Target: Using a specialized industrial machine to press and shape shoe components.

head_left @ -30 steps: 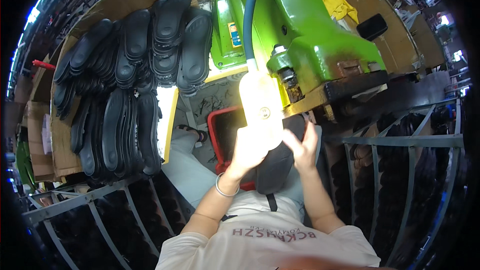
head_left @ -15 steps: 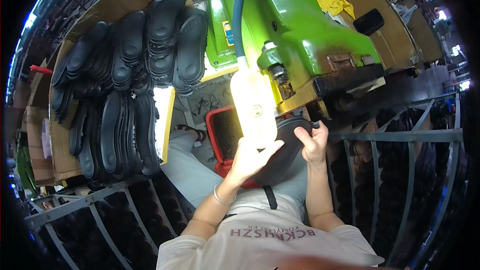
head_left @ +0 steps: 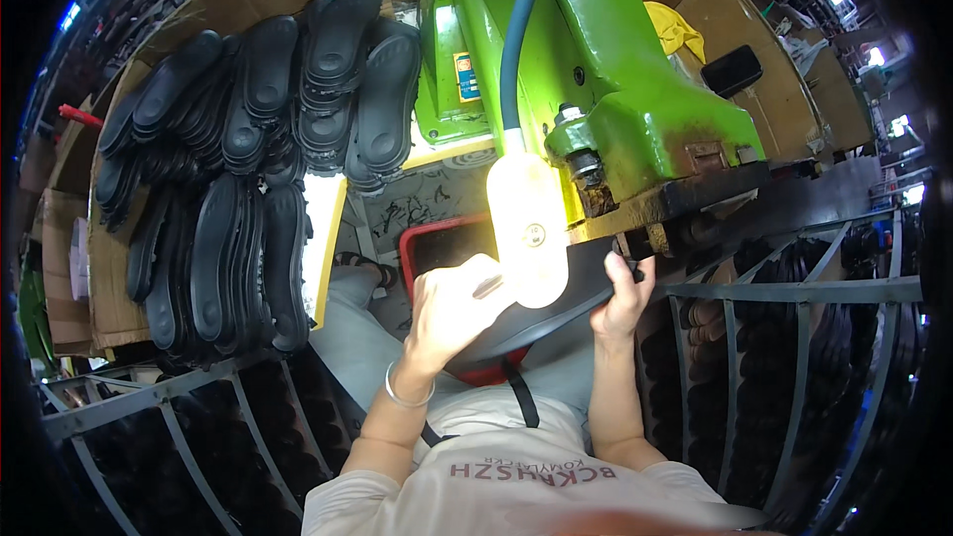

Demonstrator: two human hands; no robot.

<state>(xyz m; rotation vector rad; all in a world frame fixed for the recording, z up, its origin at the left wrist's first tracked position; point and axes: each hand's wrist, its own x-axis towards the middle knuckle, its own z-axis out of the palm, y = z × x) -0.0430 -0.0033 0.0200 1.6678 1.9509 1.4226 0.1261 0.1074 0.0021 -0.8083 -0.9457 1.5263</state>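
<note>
A black shoe sole (head_left: pixel 561 310) is held under the head of the green machine (head_left: pixel 650 104), its long side now running left to right. My left hand (head_left: pixel 452 313) is closed on its left end, the fingertips partly lost in glare beside the lit lamp (head_left: pixel 528 238). At the other end my right hand (head_left: pixel 623 300) grips the sole, thumb up near the machine's metal tool parts. The lamp hides the middle of the sole's far edge.
A cardboard box (head_left: pixel 114 288) at the left holds stacks of black soles (head_left: pixel 223 258). Beyond my lap stands a red bin (head_left: pixel 412 248). Metal racks (head_left: pixel 794 291) flank me. A phone (head_left: pixel 732 70) and yellow cloth (head_left: pixel 675 30) lie at the far right.
The sole has turned from slanting to nearly crosswise. My left hand has moved left and slightly away from me, while my right hand has shifted only a little. The whole view has shifted slightly.
</note>
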